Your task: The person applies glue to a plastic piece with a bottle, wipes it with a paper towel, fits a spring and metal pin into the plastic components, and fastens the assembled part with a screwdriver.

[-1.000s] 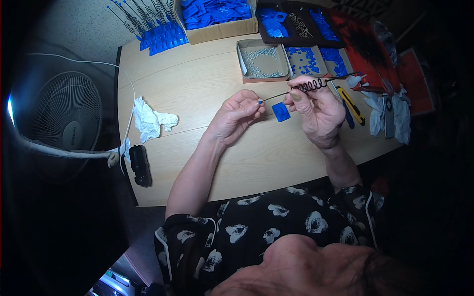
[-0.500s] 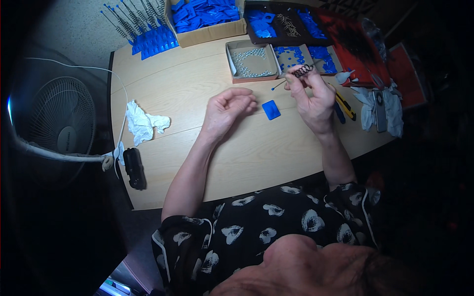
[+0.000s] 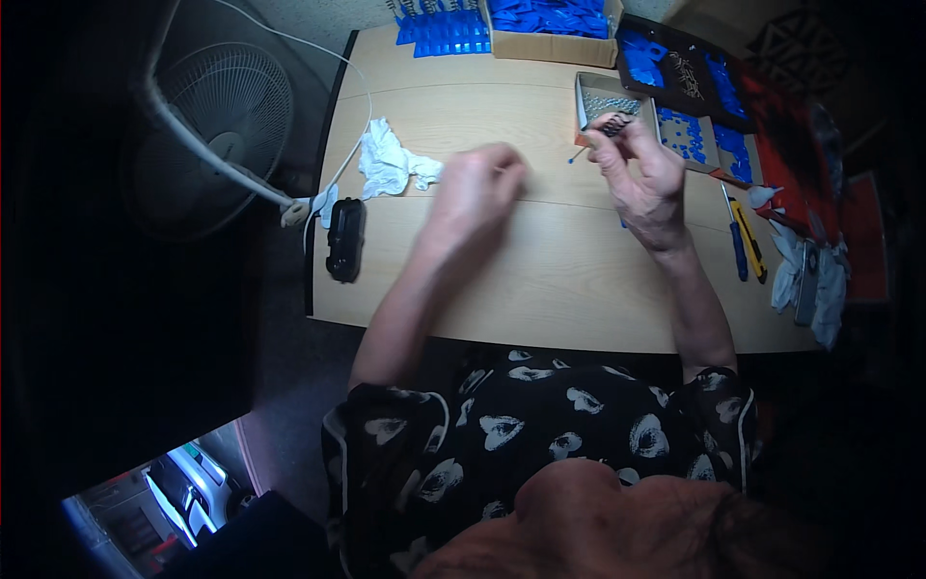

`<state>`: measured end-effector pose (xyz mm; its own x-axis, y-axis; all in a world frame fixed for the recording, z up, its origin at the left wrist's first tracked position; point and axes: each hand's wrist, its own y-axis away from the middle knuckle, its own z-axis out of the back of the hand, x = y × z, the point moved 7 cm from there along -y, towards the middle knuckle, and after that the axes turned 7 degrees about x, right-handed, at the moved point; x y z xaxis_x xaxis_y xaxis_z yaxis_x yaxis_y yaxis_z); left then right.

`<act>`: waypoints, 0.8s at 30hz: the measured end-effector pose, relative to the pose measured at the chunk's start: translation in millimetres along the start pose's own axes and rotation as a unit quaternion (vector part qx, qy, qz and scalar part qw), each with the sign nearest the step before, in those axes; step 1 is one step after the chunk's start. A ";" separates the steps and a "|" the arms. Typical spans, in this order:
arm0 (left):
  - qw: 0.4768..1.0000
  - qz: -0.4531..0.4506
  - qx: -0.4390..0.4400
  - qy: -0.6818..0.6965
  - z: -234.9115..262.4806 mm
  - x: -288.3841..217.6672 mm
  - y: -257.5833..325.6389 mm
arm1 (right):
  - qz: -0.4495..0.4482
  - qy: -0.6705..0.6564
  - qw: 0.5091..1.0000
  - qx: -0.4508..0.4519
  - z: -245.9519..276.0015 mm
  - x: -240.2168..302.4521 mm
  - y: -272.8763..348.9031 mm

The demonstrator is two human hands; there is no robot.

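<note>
Pale wood counter [image 3: 540, 280], seen from above: the person's right hand [image 3: 644, 179] has lifted toward the far edge and now pinches a thin black rod with a dark coiled spring [image 3: 612, 125] on its upper end, thumb and forefinger closed on it, the remaining fingers loosely curled. The rod's blue-tipped lower end [image 3: 571, 160] hangs free just above the counter. 1 second ago both hands met at the middle of the counter, the left steadying the rod's tip; half a second ago the left hand let go and the rod began travelling away. The left hand [image 3: 475, 189] is now well apart from it, blurred in motion, fingers half curled over the counter and holding nothing that can be made out.

The spring end sits over the near rim of a small grey tray of metal parts [image 3: 598, 96], which suggests the assembled piece is being carried toward the trays while the free hand moves off on its own. Whether the spring touches the tray cannot be told.

Beside that tray lie 2 trays of blue plastic pieces [image 3: 687, 135], a cardboard box of blue parts [image 3: 550, 29] farther back, a crumpled white cloth [image 3: 391, 164], a black device [image 3: 345, 239] at the left edge, a white fan [image 3: 217, 125] beyond it, and a blue and yellow screwdriver pair [image 3: 743, 239] to the right.
</note>
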<state>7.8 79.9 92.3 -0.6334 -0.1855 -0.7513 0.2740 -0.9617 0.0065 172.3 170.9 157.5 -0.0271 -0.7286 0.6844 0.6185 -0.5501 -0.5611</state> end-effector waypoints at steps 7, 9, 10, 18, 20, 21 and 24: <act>0.948 0.089 -0.272 -0.141 116.6 60.8 33.4 | 0.018 -0.015 0.999 0.049 -42.6 -13.6 1.0; 0.936 0.116 -0.272 -0.190 118.1 70.9 21.8 | 0.017 -0.015 0.998 0.063 -49.9 -20.3 2.1; 0.924 0.138 -0.267 -0.238 117.3 76.1 17.1 | 0.013 -0.013 0.997 0.073 -52.7 -21.7 2.1; 0.945 0.217 -0.182 -0.163 107.0 92.0 0.7 | 0.011 0.017 0.997 0.070 -49.1 -26.6 3.3; 0.930 0.110 -0.278 -0.212 114.9 66.3 11.0 | 0.011 0.028 0.997 0.069 -45.9 -27.7 3.7; 0.929 0.017 -0.321 -0.186 116.5 50.8 18.0 | 0.004 0.003 0.998 0.065 -45.1 -28.0 3.8; 0.948 -0.085 -0.304 -0.037 106.5 9.3 31.3 | -0.013 -0.012 0.998 0.058 -39.1 -32.0 5.6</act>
<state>-66.5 26.7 155.8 -0.7491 -0.0740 -0.6583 0.5157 -0.6889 -0.5094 145.9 175.2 114.3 -0.0261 -0.7037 0.7100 0.7052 -0.5164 -0.4859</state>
